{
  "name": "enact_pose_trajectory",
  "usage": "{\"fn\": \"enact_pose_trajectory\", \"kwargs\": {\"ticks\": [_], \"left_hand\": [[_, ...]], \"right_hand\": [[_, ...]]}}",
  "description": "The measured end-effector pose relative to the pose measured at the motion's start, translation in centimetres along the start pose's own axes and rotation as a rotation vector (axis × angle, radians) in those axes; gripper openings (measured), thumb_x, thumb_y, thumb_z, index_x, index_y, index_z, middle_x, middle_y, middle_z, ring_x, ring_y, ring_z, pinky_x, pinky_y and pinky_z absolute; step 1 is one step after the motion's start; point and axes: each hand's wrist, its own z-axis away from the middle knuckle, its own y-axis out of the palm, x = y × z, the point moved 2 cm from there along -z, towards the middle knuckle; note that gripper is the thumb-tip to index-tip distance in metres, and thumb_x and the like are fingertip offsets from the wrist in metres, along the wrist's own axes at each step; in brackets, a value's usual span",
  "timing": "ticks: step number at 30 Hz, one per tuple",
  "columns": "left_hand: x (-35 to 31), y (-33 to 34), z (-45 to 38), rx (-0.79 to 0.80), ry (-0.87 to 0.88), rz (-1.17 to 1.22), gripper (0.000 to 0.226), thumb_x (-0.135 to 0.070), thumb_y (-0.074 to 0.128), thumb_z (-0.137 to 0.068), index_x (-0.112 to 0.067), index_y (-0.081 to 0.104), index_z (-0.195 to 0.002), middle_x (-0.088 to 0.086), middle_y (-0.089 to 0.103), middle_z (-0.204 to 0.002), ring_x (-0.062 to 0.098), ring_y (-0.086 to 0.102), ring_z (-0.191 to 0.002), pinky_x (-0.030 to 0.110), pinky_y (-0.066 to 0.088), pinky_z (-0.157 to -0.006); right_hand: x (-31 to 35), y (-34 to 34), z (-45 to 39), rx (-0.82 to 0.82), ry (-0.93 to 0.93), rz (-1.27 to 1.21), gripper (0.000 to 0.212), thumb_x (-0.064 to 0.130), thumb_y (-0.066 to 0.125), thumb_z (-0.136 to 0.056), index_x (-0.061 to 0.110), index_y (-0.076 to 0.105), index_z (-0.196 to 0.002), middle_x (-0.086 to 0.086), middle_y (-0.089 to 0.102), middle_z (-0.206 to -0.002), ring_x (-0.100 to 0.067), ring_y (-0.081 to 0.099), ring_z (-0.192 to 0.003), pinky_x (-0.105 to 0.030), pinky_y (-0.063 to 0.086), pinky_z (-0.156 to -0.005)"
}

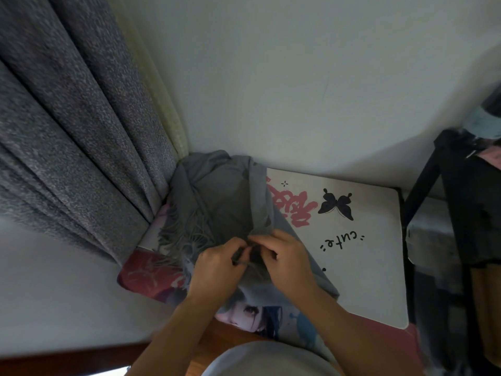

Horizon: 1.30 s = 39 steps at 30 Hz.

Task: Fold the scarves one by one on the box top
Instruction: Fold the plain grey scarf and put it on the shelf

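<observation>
A grey fringed scarf point(217, 196) lies bunched on the left part of the printed box top point(366, 253), piled against the wall corner, its fringe trailing to the left. My left hand point(217, 264) and my right hand point(282, 256) meet at the scarf's near edge. Both pinch a small dark item point(253, 252) there together with the grey fabric. What exactly the dark item is, I cannot tell. The scarf's lower part runs under my right hand toward the front of the box.
A grey curtain point(76, 126) hangs at the left beside a white wall point(298, 77). A black rack point(466, 213) with clothes stands right of the box. The box top shows a black butterfly point(336, 204), pink lettering and a printed figure near my body.
</observation>
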Motion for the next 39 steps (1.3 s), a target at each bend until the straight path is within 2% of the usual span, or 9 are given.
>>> {"fn": "enact_pose_trajectory", "kwargs": {"ticks": [4, 8, 11, 15, 24, 28, 33, 36, 39], "left_hand": [[0.2, -0.1, 0.7, 0.06, -0.051, 0.022, 0.018, -0.037, 0.065, -0.091, -0.033, 0.063, -0.109, -0.008, 0.068, -0.074, 0.001, 0.057, -0.059, 0.018, 0.048, -0.056], [-0.8, -0.5, 0.3, 0.189, -0.187, 0.133, 0.069, -0.033, 0.073, -0.089, -0.054, 0.038, -0.144, -0.012, 0.059, -0.068, 0.001, 0.06, -0.065, 0.011, 0.048, -0.064], [-0.7, -0.6, -0.3, 0.283, -0.181, 0.24, 0.076, -0.029, 0.072, -0.09, -0.068, 0.031, -0.14, -0.013, 0.068, -0.083, 0.008, 0.065, -0.071, 0.02, 0.054, -0.071], [-0.9, -1.3, -0.9, 0.307, -0.158, 0.352, 0.064, -0.019, 0.073, -0.091, -0.051, 0.047, -0.141, -0.022, 0.066, -0.123, -0.004, 0.065, -0.105, 0.015, 0.05, -0.095], [-0.7, -2.6, -0.9, 0.664, -0.264, 0.443, 0.034, -0.012, 0.062, -0.096, -0.036, 0.064, -0.12, -0.015, 0.072, -0.103, 0.006, 0.069, -0.093, 0.022, 0.055, -0.081], [-0.2, -2.2, -0.8, 0.602, -0.283, 0.378, 0.013, -0.016, 0.064, -0.095, -0.029, 0.061, -0.091, -0.001, 0.066, -0.082, 0.009, 0.062, -0.074, 0.032, 0.049, -0.07], [-1.6, -1.5, 0.0, 0.27, -0.287, 0.278, 0.021, -0.02, 0.057, -0.1, -0.024, 0.045, -0.083, 0.005, 0.056, -0.07, 0.017, 0.055, -0.063, 0.04, 0.044, -0.058], [-1.8, -1.6, 1.4, 0.181, -0.25, 0.263, 0.021, -0.026, 0.054, -0.102, -0.022, 0.043, -0.085, 0.0, 0.055, -0.067, 0.017, 0.055, -0.062, 0.042, 0.044, -0.055], [-0.9, -1.9, 2.7, 0.157, -0.165, 0.278, 0.021, -0.025, 0.055, -0.102, -0.024, 0.043, -0.085, -0.004, 0.052, -0.062, 0.013, 0.052, -0.057, 0.043, 0.043, -0.053]], "right_hand": [[-0.4, -0.2, -0.1, -0.023, 0.036, -0.081, 0.031, 0.004, 0.063, -0.091, 0.022, 0.075, -0.113, 0.007, 0.069, -0.092, 0.013, 0.051, -0.074, -0.004, 0.042, -0.069], [0.2, -0.3, 0.0, 0.138, 0.097, -0.195, 0.036, 0.013, 0.06, -0.097, 0.025, 0.062, -0.13, 0.018, 0.064, -0.085, 0.008, 0.058, -0.075, -0.011, 0.049, -0.07], [0.3, -0.4, 0.1, 0.209, 0.142, -0.233, 0.039, 0.014, 0.062, -0.097, 0.029, 0.048, -0.13, 0.011, 0.051, -0.067, -0.007, 0.055, -0.064, -0.016, 0.043, -0.058], [0.2, -0.7, 0.1, 0.283, 0.126, -0.148, 0.042, 0.018, 0.062, -0.097, 0.028, 0.043, -0.132, 0.01, 0.051, -0.064, -0.009, 0.053, -0.061, -0.017, 0.04, -0.055], [1.2, -2.1, 0.5, 0.468, -0.06, -0.005, 0.02, 0.029, 0.06, -0.098, 0.023, 0.048, -0.114, 0.006, 0.065, -0.086, -0.007, 0.059, -0.072, -0.02, 0.047, -0.066], [1.1, -2.0, 0.5, 0.398, -0.039, 0.039, 0.016, 0.03, 0.06, -0.097, 0.021, 0.054, -0.109, 0.007, 0.061, -0.089, -0.005, 0.053, -0.077, -0.016, 0.045, -0.07], [2.4, -1.9, 3.5, -0.089, 0.494, -0.162, 0.031, 0.05, 0.048, -0.097, 0.022, 0.053, -0.085, 0.005, 0.052, -0.074, -0.007, 0.05, -0.064, -0.021, 0.045, -0.06], [4.5, -1.4, 7.2, 0.064, 1.374, -0.836, 0.046, 0.052, 0.053, -0.098, 0.007, 0.063, -0.09, -0.01, 0.064, -0.073, -0.021, 0.06, -0.065, -0.033, 0.052, -0.059], [6.4, -0.4, 8.7, 0.345, 1.561, -1.247, 0.078, 0.069, 0.051, -0.089, -0.003, 0.067, -0.116, -0.019, 0.074, -0.103, -0.032, 0.069, -0.095, -0.041, 0.057, -0.074]]}}
